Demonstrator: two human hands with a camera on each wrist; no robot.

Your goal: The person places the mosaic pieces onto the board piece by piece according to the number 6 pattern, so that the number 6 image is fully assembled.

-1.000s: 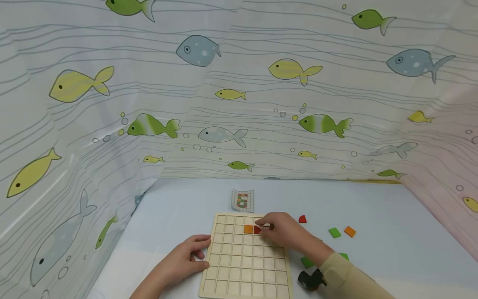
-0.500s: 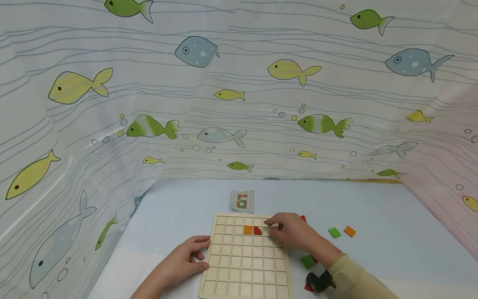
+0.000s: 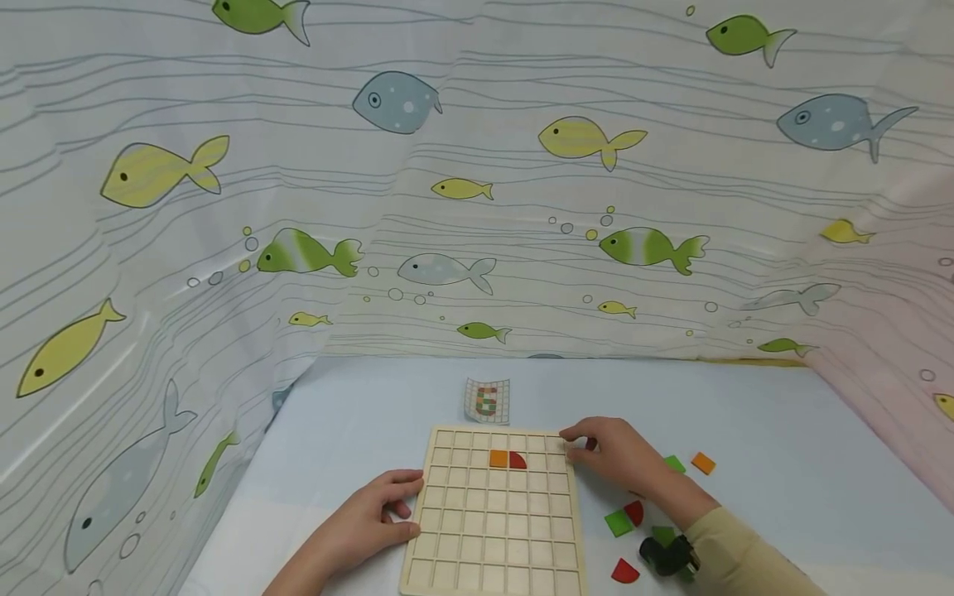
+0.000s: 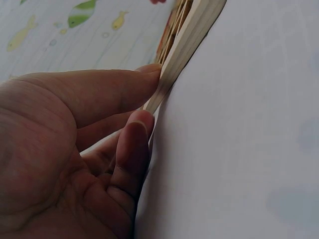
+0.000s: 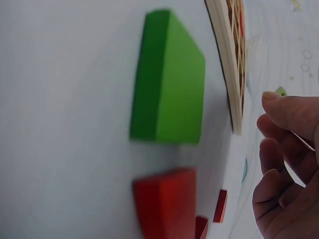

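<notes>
A pale wooden grid board (image 3: pixel 495 524) lies on the table before me. In its upper rows an orange square tile (image 3: pixel 498 459) sits beside a red quarter-circle tile (image 3: pixel 517 460). My left hand (image 3: pixel 373 513) rests against the board's left edge, thumb and fingers spread along it; the left wrist view shows the thumb (image 4: pixel 119 89) touching the wooden rim. At the board's upper right corner is my right hand (image 3: pixel 619 451), its fingers loosely bent and holding nothing in the right wrist view. It partly hides another red tile (image 3: pixel 591 444).
Right of the board lie a green square tile (image 3: pixel 618 523), red quarter-circles (image 3: pixel 625 571) and an orange square (image 3: pixel 703 462). A black device (image 3: pixel 666 555) is on the right wrist. Behind the board lies a small patterned card (image 3: pixel 488 401). A fish-print curtain (image 3: pixel 522 248) encloses the table.
My right hand has let go of the red quarter-circle tile in the grid and moved right to the board's corner. The left hand has stayed at the left edge.
</notes>
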